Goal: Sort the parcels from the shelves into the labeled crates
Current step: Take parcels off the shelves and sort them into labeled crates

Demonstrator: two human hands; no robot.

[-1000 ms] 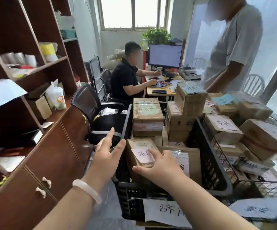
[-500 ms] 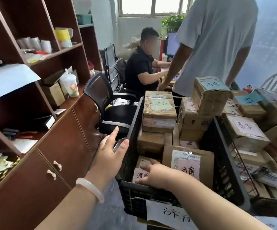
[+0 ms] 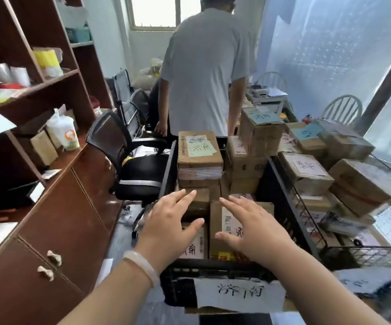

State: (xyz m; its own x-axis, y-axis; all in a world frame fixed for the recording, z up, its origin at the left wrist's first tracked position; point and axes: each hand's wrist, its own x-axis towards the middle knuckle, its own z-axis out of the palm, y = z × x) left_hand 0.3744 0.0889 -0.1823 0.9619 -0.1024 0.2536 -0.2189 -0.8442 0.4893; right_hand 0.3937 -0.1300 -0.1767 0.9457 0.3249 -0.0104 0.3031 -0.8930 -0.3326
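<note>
The left hand (image 3: pixel 168 222) and right hand (image 3: pixel 253 228) hover open, empty, above the crate (image 3: pixel 213 266). The shelves (image 3: pixel 49 82) stand at nine o'clock, nearer the left hand.

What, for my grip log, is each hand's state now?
Left hand: open, fingers spread over the black plastic crate, holding nothing.
Right hand: open, fingers spread, holding nothing.
</note>
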